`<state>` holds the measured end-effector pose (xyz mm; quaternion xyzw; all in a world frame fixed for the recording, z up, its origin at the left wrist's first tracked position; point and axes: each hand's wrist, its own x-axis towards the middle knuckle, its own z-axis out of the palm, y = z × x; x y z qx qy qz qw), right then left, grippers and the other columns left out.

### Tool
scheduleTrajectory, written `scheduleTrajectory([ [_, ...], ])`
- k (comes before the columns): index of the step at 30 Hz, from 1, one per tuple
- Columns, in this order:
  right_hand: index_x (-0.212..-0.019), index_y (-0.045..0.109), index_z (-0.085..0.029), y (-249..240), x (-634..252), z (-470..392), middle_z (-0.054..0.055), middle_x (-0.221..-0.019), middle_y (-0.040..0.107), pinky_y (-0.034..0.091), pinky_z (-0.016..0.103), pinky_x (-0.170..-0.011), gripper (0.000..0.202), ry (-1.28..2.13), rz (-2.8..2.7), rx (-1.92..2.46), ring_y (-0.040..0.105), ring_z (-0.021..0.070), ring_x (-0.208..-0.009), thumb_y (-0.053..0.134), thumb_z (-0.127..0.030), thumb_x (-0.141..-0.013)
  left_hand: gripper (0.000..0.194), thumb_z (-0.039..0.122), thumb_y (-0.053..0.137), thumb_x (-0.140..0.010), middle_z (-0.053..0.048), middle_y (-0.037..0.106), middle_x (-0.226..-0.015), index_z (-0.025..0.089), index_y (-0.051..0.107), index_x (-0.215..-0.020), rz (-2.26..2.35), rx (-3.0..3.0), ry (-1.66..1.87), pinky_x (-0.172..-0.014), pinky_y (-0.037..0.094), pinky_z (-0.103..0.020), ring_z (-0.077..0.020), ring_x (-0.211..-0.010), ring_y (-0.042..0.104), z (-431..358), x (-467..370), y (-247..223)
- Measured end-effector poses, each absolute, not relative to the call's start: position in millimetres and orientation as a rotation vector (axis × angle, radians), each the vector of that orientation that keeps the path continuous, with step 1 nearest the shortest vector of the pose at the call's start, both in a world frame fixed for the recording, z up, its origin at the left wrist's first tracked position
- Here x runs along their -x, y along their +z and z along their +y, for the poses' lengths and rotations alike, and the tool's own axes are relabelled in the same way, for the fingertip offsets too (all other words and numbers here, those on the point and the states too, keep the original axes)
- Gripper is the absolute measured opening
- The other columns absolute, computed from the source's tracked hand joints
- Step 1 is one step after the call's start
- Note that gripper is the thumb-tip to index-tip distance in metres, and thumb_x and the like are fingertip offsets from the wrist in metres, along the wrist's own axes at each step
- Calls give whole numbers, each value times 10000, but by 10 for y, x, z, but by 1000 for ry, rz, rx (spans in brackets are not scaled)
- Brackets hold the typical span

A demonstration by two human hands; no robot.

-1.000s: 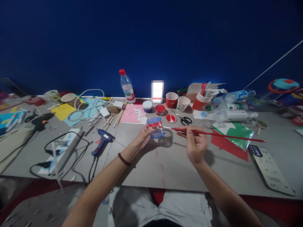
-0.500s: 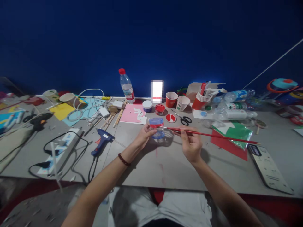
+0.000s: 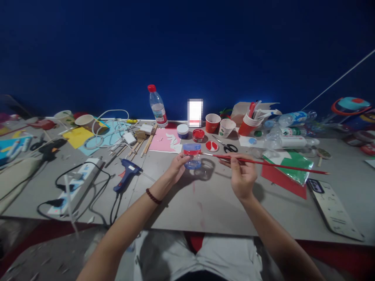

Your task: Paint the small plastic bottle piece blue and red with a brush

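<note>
My left hand [image 3: 177, 167] grips a clear plastic piece [image 3: 192, 162], which looks like a section of a bottle, with blue at its top and bottom and a red painted band across it. In my right hand [image 3: 242, 176] is a long red paintbrush [image 3: 272, 164], its bristle end at the right side of the red band. Beyond them stand an open jar of red paint [image 3: 198, 135] and its red-smeared lid [image 3: 211, 146]. Next to the jar is a white-lidded blue jar [image 3: 182, 131].
Black scissors [image 3: 230, 148] lie behind my right hand. A glue gun [image 3: 127, 174] and a white power strip [image 3: 76, 185] with cables are on the left. Plastic bottles [image 3: 295, 141], green sheet [image 3: 295, 166] and a phone [image 3: 334, 208] lie on the right.
My right hand and the paintbrush have shifted slightly right, the bristle end moving toward the piece's right side. The clear piece has turned a little in my left hand and stands more upright.
</note>
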<state>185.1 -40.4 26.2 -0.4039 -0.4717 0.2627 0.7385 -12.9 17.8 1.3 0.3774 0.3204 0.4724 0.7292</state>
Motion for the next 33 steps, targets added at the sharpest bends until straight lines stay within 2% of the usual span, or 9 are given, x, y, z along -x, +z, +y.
scheduleTrajectory([
  [8,-934,643,-218,276,-1761,-461,31,-937,735,696,404,-709,124,620,-1072,855,762,193,-805,672,-337,-915,357,405,825,-683,-97,777,-916,162,772,-938,652,-834,1011,-955,483,-425,-283,-943,707,173,130,-21],
  [16,-921,622,-209,317,-1804,-422,31,-888,732,692,386,-705,178,646,-990,901,770,201,-785,678,-377,-907,506,455,812,-658,-123,768,-1001,127,756,-1039,626,-814,981,-884,515,-368,-265,-931,706,162,155,-30],
  [19,-930,617,-209,314,-1820,-411,27,-882,737,692,386,-706,168,657,-994,879,772,198,-779,669,-367,-914,537,491,787,-677,-124,759,-1040,135,747,-1077,590,-817,967,-900,510,-370,-263,-957,701,170,172,-65],
  [27,-915,637,-212,323,-1873,-380,9,-904,716,694,401,-722,170,618,-924,887,761,175,-768,700,-369,-895,539,554,802,-640,-81,759,-981,160,748,-1004,529,-720,976,-958,486,-371,-239,-953,688,187,188,-69],
  [33,-937,629,-223,296,-1874,-402,4,-920,721,685,413,-766,126,727,-878,840,765,180,-814,679,-337,-915,535,569,788,-637,-85,761,-977,151,750,-969,523,-686,974,-967,474,-384,-248,-956,684,162,182,-36],
])
